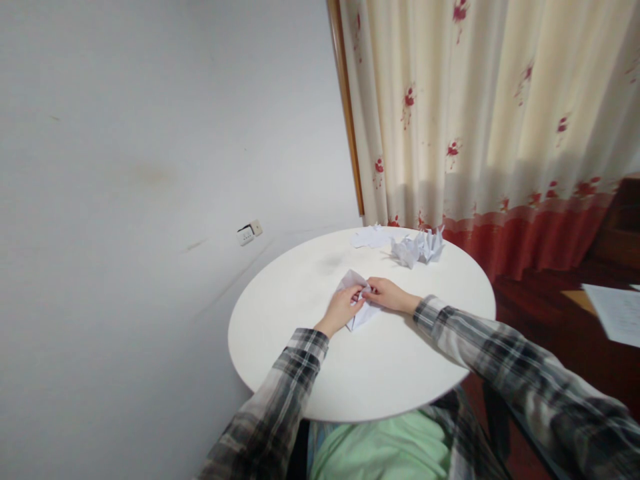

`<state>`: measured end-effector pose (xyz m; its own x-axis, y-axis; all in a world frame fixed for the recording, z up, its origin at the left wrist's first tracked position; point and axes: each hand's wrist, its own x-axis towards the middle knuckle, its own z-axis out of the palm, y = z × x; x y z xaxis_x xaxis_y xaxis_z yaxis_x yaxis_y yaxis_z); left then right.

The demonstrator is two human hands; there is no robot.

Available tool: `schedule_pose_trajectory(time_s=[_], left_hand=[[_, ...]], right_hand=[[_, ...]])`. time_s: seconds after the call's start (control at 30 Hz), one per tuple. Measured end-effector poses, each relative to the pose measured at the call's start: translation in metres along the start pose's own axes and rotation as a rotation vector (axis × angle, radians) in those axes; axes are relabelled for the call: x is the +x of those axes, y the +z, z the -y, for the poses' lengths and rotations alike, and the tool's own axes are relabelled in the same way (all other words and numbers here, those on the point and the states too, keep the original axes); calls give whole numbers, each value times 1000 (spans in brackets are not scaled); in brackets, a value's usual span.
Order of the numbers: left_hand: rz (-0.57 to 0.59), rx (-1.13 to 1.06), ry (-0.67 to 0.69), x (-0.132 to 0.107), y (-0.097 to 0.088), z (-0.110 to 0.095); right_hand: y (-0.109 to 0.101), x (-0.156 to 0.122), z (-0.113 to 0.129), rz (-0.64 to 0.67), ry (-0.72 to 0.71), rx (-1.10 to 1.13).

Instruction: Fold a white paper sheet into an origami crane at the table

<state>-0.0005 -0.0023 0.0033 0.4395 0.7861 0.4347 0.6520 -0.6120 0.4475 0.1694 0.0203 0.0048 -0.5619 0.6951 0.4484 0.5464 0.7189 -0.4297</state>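
A folded sheet of white paper (pixel 353 277) lies near the middle of the round white table (pixel 280 320). From the left, my left hand (pixel 343 308) grips it with fingers closed on its centre. Across from it, my right hand (pixel 389 295) pinches the same paper, fingertips close to those of the left. Part of the sheet is covered by my fingers, and its exact folds are too small to make out. Beyond my hands, several folded white paper figures (pixel 417 248) with pointed tips stand together at the table's far right.
Flat white paper pieces (pixel 370 237) rest at the table's far edge. A pale wall (pixel 125 200) with a socket (pixel 245 235) stands at the left. A flowered curtain (pixel 475 120) hangs behind. Printed sheets (pixel 613 313) lie off to the right.
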Motion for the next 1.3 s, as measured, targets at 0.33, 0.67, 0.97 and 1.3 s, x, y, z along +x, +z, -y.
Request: schedule_pose_trajectory(time_s=[0.33,0.67,0.97,1.3], left_hand=[[19,41,20,0,-1,0],[25,46,30,1,0,2],[31,46,28,1,-1,0],[31,43,46,1,0,2]], right_hand=[[2,1,-3,5,-33,-9],[2,0,-3,-17,-48,-25],[0,-1,0,-6,-7,-15],[2,1,-3,-4,-29,-23]])
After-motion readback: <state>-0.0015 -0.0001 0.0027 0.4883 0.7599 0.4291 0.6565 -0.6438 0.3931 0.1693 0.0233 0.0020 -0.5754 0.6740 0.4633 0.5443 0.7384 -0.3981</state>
